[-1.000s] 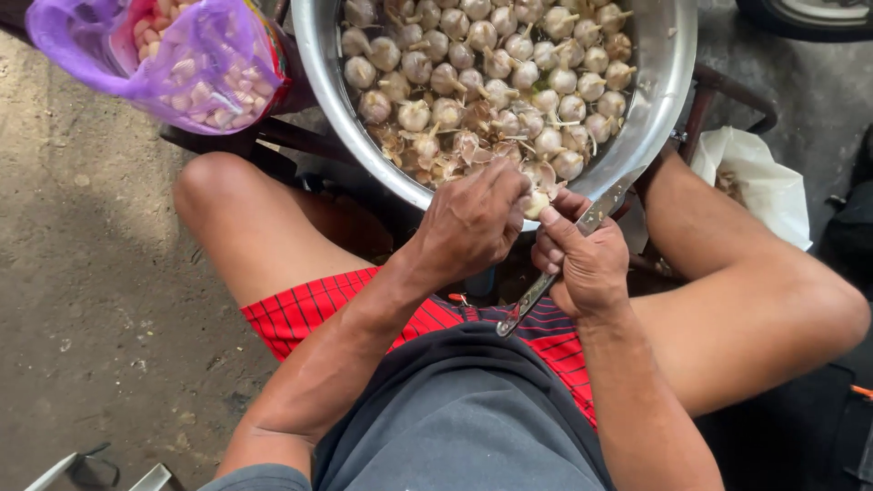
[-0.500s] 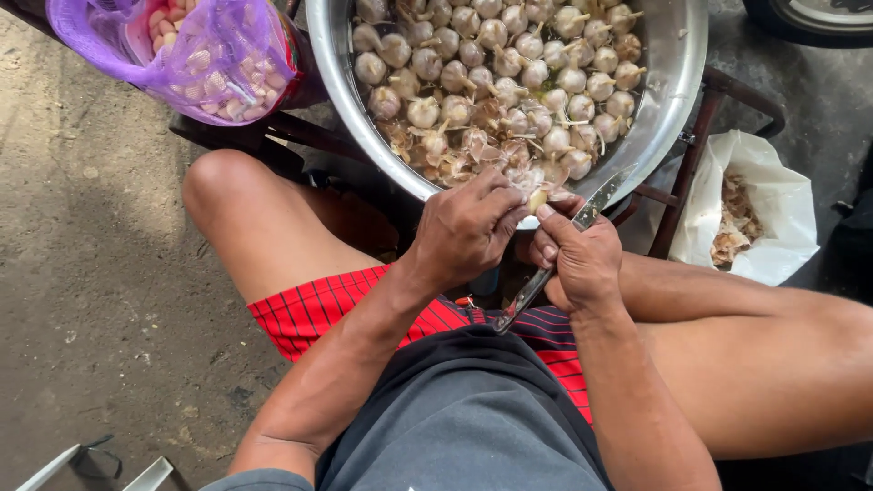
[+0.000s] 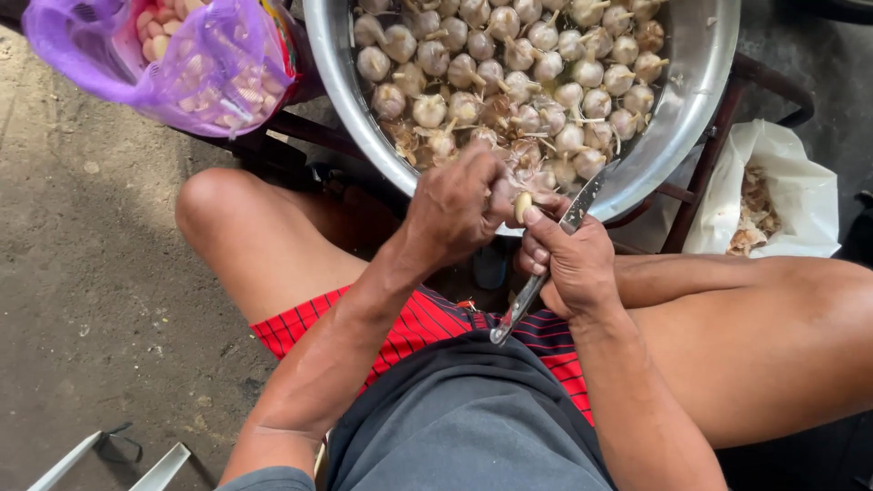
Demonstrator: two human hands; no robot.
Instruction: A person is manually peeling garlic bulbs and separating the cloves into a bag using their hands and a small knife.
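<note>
Over the last second my view has dropped closer to the work and my right thigh has swung out to the right, while both hands have stayed locked together at the near rim of the steel basin (image 3: 700,82). To me that reads as the same clove being worked on, not a fresh one picked up. My left hand (image 3: 455,205) is curled palm-down, its fingers closed around a pale garlic clove (image 3: 522,205) held just in front of the basin's near edge, above my lap. My right hand (image 3: 573,259) is wrapped shut around a slim knife (image 3: 536,273), thumb pressing up against the clove, blade angled toward the basin and handle pointing back at my red shorts. The basin is heaped with garlic bulbs (image 3: 509,64); a purple bag of peeled cloves (image 3: 173,55) hangs far left, and a white bag of skins (image 3: 773,191) sits right.
</note>
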